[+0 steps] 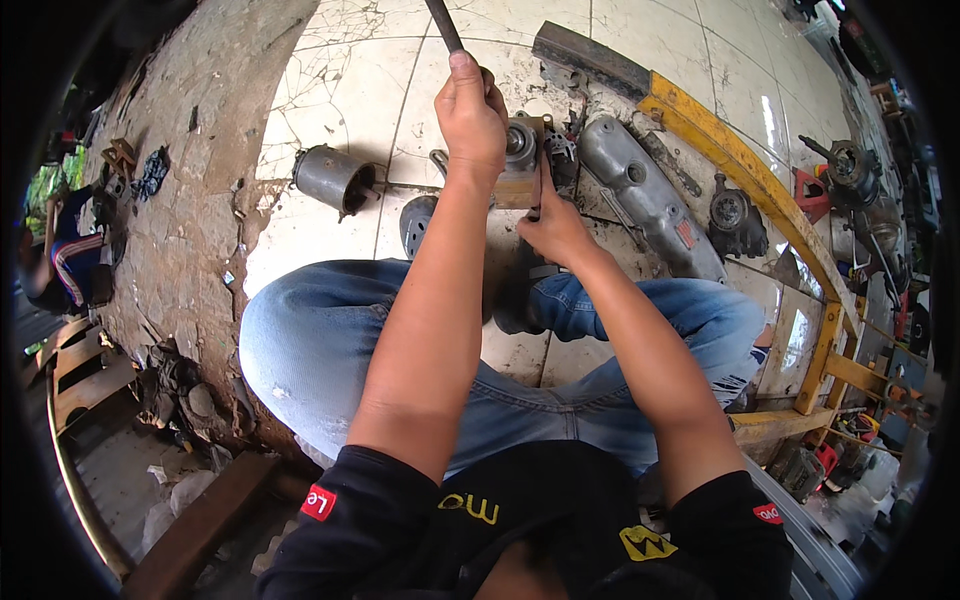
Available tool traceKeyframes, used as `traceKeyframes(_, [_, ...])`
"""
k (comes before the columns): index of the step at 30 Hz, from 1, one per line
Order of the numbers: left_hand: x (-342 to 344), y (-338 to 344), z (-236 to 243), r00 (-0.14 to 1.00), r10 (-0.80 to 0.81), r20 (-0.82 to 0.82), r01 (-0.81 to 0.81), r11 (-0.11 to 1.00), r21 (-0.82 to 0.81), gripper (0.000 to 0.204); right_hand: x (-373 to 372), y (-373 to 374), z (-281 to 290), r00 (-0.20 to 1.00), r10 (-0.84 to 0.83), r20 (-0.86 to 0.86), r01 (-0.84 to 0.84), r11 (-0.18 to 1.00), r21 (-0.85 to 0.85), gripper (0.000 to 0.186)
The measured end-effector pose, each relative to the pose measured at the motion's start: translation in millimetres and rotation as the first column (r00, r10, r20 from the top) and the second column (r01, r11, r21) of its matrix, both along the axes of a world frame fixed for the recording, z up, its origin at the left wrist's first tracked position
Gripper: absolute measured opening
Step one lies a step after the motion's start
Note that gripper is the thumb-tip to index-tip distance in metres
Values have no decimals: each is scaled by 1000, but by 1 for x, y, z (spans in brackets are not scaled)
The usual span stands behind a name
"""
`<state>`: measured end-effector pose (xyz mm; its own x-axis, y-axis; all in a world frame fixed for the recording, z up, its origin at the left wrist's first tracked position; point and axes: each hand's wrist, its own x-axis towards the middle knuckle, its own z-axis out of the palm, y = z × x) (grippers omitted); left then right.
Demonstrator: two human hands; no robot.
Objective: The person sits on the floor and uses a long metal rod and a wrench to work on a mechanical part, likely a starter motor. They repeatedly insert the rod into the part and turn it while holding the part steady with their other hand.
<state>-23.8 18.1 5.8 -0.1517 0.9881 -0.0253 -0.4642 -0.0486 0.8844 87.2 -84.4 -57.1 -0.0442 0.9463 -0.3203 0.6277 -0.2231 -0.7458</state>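
My left hand (470,115) is closed in a fist around a dark rod (443,22), thumb laid along it. The rod slants up past the picture's upper edge, so its far end is out of view. Just right of that hand, a round grey metal part (520,143) rests against a tan block (515,192) that looks like wood. My right hand (557,228) grips the block's near right corner, one finger stretched along its right side; the other fingertips are partly hidden. My left forearm and fist cover part of the metal piece's surroundings.
A grey metal cylinder (336,182) lies on the tiles at left. To the right are a long silver cover (640,180), a dark round machine part (735,215) and a curved yellow frame (735,150). Another person (75,245) is at far left, beyond bare ground.
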Motion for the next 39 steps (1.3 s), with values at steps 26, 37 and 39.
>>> traceKeyframes(26, [-5,26,28,976,-176,130,177,984,5,46,46,-40,74,959,-193,-207,142,961,-238,46])
traceKeyframes(37, [33,37,42,975,174,140,-168,984,-54,40,58,-47,107,939,-270,-215,234,956,-179,44])
traceKeyframes(39, [32,36,41,959,246,144,-238,969,-71,41,57,-44,109,932,-283,-229,245,953,-181,44])
